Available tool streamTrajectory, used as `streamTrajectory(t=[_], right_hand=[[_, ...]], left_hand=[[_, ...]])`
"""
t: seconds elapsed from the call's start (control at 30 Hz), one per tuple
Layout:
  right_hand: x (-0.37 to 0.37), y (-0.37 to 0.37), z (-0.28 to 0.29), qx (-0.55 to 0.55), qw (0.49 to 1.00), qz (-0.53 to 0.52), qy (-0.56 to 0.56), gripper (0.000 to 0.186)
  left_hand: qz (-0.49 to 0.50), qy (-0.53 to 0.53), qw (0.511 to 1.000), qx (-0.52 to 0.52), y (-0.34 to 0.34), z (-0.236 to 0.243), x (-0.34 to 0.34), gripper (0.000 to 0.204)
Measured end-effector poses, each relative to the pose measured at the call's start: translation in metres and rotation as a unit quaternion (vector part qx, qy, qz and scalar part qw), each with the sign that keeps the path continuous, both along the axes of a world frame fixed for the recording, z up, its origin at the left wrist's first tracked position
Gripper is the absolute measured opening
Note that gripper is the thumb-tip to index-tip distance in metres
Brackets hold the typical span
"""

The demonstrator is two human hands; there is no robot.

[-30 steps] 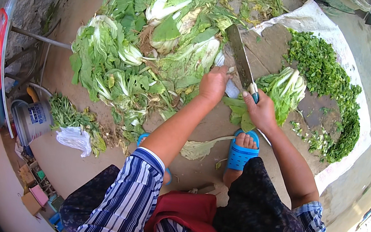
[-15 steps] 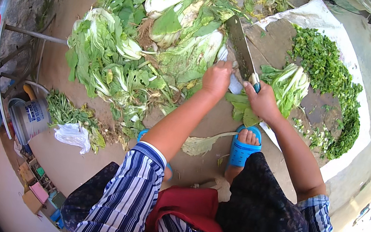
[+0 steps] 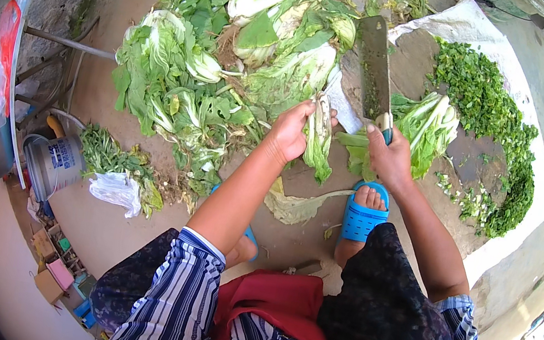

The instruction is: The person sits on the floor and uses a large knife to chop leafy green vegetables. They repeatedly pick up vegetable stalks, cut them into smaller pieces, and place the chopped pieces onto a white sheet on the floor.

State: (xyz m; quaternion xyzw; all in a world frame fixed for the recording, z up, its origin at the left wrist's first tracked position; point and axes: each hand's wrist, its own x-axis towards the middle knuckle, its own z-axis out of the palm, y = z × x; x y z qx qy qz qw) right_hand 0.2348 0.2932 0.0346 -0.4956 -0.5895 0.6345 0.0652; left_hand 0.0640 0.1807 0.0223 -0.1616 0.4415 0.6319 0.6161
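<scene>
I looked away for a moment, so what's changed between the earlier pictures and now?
The left hand has moved left and lower in view, and a small leafy vegetable now shows in its grip. The right hand still holds the cleaver, whose blade has swung right to point more straight ahead. The leafy pile and chopped greens look unchanged.

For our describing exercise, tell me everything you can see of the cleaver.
The cleaver has a long, broad, dark, metal-looking blade with a brighter right edge, and a pale-and-teal handle. The right hand grips the handle; the blade points away from the body, leaning slightly left, between the cabbage pile and chopped greens.
</scene>
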Motion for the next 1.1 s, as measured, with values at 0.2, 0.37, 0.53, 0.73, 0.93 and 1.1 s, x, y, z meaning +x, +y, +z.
streamTrajectory(t=[0.2,0.37,0.53,0.73,0.93,1.1], right_hand=[[0.034,0.007,0.034,0.029,0.996,-0.078,0.028,0.018],[0.072,0.010,0.035,0.042,0.985,-0.164,0.045,0.017],[0.088,0.008,0.038,0.017,0.977,-0.209,0.030,0.019],[0.120,0.036,0.023,0.314,0.928,-0.101,-0.172,0.022],[0.190,0.045,-0.032,0.429,0.811,-0.015,-0.397,0.040],[0.124,0.029,0.012,0.421,0.881,0.040,-0.213,0.034]], left_hand=[[-0.041,0.059,0.997,0.037,-0.008,0.011,0.011,0.038],[-0.091,0.123,0.988,0.022,0.006,0.021,0.026,0.041],[-0.099,0.209,0.973,-0.011,0.031,0.029,0.045,0.037],[-0.047,0.087,0.994,-0.050,0.034,0.033,0.040,0.027],[-0.079,0.073,0.994,-0.012,0.029,0.025,0.044,0.033],[-0.092,0.163,0.982,-0.037,0.008,0.038,0.050,0.032]])
